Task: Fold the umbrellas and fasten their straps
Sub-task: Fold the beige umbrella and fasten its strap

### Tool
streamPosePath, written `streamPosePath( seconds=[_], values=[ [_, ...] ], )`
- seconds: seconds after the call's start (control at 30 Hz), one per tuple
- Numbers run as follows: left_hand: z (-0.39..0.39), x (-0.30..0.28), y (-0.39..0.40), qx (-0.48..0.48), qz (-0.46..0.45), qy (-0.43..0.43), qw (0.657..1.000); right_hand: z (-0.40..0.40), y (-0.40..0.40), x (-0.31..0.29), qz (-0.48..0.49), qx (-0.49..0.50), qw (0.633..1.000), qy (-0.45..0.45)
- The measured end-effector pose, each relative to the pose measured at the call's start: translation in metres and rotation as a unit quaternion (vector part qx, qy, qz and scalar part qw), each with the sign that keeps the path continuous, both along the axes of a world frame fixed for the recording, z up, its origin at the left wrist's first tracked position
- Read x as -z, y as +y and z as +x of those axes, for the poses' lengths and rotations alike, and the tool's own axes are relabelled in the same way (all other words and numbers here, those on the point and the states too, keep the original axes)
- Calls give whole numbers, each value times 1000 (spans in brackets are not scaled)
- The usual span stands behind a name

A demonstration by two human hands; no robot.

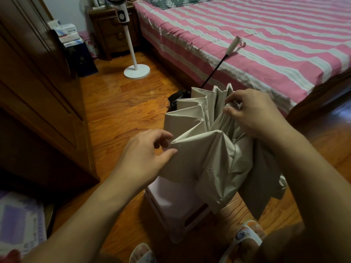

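Nearest the camera, two slippered feet (245, 236) are being shown on the wooden floor (117, 111), one at the bottom edge and one further right. Just beyond them a pale pink stool (171, 202) is standing, partly covered by the hanging cloth of a beige umbrella (209, 149).

The umbrella is being held above the stool, between the two hands, with its canopy collapsed into loose pleats that are fanning outward. A fold at the canopy's left edge is being pinched by the left hand (146, 154) between thumb and curled fingers. On the right, a gathered pleat near the upper middle of the canopy is being pinched by the right hand (252, 114), its fingertips pressed together on the cloth. A dark inner lining is showing behind the pleats at the far left.

From behind the canopy a thin black shaft (214, 71) is being pointed away toward the bed (266, 54), and its pale handle (232, 46) is lying on the pink-and-white striped cover.

Further off, a white standing fan (133, 54) is set on the floor beside a wooden nightstand (112, 31), and a dark wooden wardrobe (38, 82) is filling the left side.
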State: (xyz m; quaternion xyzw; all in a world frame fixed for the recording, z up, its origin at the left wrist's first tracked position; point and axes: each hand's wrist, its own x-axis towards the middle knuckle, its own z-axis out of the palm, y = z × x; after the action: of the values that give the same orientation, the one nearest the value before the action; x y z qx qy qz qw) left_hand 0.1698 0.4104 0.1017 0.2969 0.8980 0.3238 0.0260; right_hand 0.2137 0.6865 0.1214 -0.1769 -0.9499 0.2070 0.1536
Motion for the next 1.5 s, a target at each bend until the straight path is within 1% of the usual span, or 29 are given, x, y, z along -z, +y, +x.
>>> streamPosePath(
  seconds=[0.17,0.33,0.6,0.67,0.77,0.83,0.9,0.97,1.03,1.1,1.23,1.3,1.33,1.4,1.5],
  values=[
    [8,11,16,11,37,34,999,-2,-5,0,8,-4,1000,8],
    [11,16,30,7,80,33,996,-3,-8,0,13,-10,1000,9],
    [4,21,20,43,56,67,995,0,-3,1,13,-3,1000,7],
    [6,21,19,76,59,103,990,0,-3,1,14,-2,1000,9],
    [7,20,18,134,27,172,976,-1,-2,2,19,1,1000,8],
    [7,21,18,157,3,204,966,-2,-1,2,20,2,1000,10],
    [7,23,19,159,-27,223,961,-2,-1,2,18,1,1000,11],
    [8,21,20,139,-33,233,962,-2,0,3,15,0,1000,10],
    [9,20,19,108,0,222,969,-2,1,3,11,3,1000,8],
    [8,20,18,73,34,185,979,-2,3,3,9,9,1000,7],
    [4,19,17,12,39,90,995,-1,3,1,12,12,1000,6],
    [2,15,17,-15,51,37,998,-1,2,0,9,11,1000,5],
    [0,13,15,-24,56,24,998,-1,1,0,9,11,1000,4],
    [-3,12,12,-35,67,26,997,-1,1,0,8,10,1000,4],
    [-8,13,9,-50,60,58,995,-1,0,-1,9,8,1000,3]
  ],
)
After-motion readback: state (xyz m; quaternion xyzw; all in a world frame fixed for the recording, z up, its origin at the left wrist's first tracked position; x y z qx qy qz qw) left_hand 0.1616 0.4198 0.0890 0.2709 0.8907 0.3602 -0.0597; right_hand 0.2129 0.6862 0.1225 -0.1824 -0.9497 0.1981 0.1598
